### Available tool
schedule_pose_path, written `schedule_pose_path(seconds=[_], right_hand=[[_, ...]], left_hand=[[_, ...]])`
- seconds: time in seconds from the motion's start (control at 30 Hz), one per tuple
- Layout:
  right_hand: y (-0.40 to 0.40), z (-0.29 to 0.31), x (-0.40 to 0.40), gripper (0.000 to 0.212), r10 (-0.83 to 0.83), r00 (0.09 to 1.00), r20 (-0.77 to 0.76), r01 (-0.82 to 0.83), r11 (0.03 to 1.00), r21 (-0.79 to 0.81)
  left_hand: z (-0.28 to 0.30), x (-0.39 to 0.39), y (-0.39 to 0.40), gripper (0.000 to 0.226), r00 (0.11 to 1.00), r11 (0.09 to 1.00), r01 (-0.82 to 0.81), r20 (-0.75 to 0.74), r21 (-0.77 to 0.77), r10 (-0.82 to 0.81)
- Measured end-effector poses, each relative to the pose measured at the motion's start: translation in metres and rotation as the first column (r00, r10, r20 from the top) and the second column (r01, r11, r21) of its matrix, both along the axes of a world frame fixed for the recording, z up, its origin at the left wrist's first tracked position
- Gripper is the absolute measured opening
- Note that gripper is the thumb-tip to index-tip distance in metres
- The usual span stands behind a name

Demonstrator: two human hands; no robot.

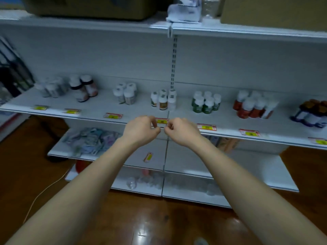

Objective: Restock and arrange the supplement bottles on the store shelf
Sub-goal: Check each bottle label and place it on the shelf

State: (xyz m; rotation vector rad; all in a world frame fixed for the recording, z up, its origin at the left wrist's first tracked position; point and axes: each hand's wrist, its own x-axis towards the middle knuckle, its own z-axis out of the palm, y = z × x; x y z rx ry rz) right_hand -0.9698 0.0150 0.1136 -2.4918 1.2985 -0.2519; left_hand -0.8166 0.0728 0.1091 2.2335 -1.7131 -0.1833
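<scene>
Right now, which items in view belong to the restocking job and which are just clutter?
Job:
- left hand and right hand, both pinching the red-and-yellow price tag on the shelf edge
- white-capped bottles behind it
- green white-capped bottles
- red white-capped bottles

Lying about:
- loose tag on lower shelf
- brown cardboard box up top
- crumpled white cloth

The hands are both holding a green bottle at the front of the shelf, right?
Not quite. In the head view the left hand and right hand pinch a price tag at the front of the shelf, not a bottle.
</scene>
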Motion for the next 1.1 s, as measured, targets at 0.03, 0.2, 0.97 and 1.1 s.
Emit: schedule_pose_path(seconds=[0.03,0.2,0.97,1.1], right_hand=[[-0.006,0.000,0.014,0.026,0.015,1.000,0.003,-0.015,1.000,0.001],[-0.045,-0.010,0.079,0.028,0.057,0.998,0.000,-0.057,0.997,0.059],[-0.137,-0.097,0.269,0.020,-0.161,0.981,0.107,0.150,0.984,0.099],[-0.145,-0.128,0.286,0.028,-0.286,0.955,0.075,0.287,0.958,-0.006]], left_hand=[[-0.002,0.015,-0.003,0.022,1.000,1.000,-0.015,0.002,-0.002,0.015],[-0.010,0.073,-0.034,0.019,0.995,0.996,-0.090,-0.037,0.005,0.090],[-0.080,0.304,-0.131,0.029,0.796,0.960,-0.255,-0.589,-0.118,0.139],[-0.099,0.331,-0.157,0.051,0.732,0.956,-0.250,-0.676,-0.154,0.083]])
